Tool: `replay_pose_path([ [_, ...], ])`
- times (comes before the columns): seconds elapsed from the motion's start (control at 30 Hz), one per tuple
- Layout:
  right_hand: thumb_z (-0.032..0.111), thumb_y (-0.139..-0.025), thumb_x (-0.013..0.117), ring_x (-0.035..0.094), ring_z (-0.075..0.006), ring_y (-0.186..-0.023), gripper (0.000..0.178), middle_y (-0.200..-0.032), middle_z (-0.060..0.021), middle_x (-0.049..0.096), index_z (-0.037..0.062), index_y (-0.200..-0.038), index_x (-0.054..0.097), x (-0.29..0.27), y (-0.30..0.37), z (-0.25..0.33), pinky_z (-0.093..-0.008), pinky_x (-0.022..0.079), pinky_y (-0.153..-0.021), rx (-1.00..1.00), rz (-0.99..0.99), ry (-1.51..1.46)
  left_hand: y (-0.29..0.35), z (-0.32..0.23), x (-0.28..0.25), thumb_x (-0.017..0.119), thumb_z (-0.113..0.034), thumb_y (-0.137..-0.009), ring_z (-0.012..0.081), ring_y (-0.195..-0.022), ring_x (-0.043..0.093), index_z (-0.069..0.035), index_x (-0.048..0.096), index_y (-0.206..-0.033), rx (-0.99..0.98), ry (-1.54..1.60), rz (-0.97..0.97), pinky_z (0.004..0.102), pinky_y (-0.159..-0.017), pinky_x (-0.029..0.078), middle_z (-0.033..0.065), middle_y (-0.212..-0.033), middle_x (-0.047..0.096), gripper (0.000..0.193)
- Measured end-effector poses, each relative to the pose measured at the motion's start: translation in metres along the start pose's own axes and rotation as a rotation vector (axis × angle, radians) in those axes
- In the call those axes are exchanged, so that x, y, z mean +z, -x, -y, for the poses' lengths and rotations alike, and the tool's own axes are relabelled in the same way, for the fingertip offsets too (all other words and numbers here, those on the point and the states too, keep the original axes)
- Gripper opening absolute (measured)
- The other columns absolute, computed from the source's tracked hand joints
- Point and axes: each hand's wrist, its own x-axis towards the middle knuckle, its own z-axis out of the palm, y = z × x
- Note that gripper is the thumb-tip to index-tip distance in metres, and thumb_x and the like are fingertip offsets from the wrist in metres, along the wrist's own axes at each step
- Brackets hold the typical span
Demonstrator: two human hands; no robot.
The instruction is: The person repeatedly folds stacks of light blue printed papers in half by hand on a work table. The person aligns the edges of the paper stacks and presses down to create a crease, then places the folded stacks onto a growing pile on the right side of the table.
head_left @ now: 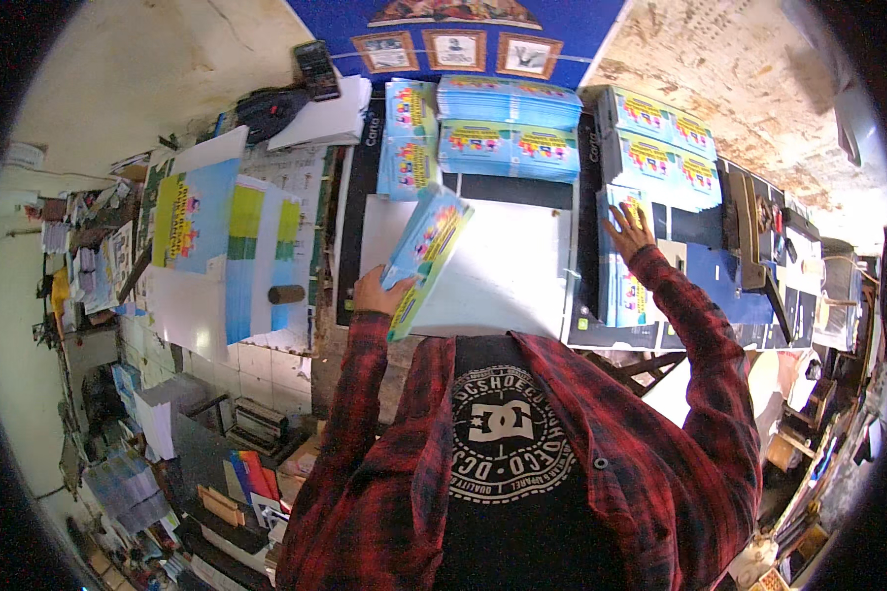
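Note:
My left hand [380, 294] grips a slim bundle of light-blue printed booklets [428, 244] by its near end, tilted above the left part of a white sheet [503, 276]. With fingers spread, my right hand [633, 236] rests on a long stack of matching booklets [623, 297] at the right of the sheet. Beyond the sheet stand more booklet piles [509, 140], with a narrower pile [407, 163] at their left. Another group of booklets [660, 153] sits past my right hand. Palm and thumb details of the left hand are partly hidden.
Large printed sheets [192, 222] and a small dark cylinder [286, 294] lie on the left surface. A phone [315, 69] leans at the back left near white paper [325, 123]. Right of the booklets stands a wooden and metal fixture [747, 231]. Cluttered shelves fill both sides.

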Motion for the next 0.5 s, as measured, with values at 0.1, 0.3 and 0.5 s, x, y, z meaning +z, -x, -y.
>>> replay_pose_path([
  [0.1,0.013,-0.085,0.051,0.024,-0.0294,-0.139,0.048,-0.145,-0.0088,0.034,0.0173,-0.133,0.046,-0.01,-0.006,0.007,-0.0546,0.019,-0.111,0.059,0.029,0.04,-0.051,0.014,0.001,0.075,-0.043,-0.073,0.0302,-0.078,0.067,-0.004,0.068,-0.091,0.05,0.314,-0.014,0.0394,-0.07,0.051,0.0164,-0.082,0.068,0.044],
  [0.3,0.007,-0.077,0.057,0.025,-0.0299,-0.138,0.057,-0.142,-0.0099,0.037,0.0188,-0.131,0.046,0.001,-0.008,0.005,-0.0565,0.017,-0.11,0.193,-0.167,-0.018,-0.184,-0.025,-0.007,0.073,-0.043,-0.077,0.027,-0.079,0.069,-0.003,0.069,-0.096,-0.004,0.419,-0.091,0.037,-0.07,0.051,0.0132,-0.086,0.071,0.044],
  [0.5,0.002,-0.061,0.064,0.044,-0.0339,-0.123,0.073,-0.127,-0.0135,0.05,0.0159,-0.13,0.046,-0.073,-0.024,0.045,-0.0481,0.034,-0.103,0.364,-0.203,-0.676,-0.28,-0.032,0.012,0.071,-0.042,-0.077,0.0245,-0.076,0.069,-0.001,0.068,-0.098,-0.262,0.492,-0.112,0.0383,-0.068,0.054,0.014,-0.087,0.071,0.046],
])
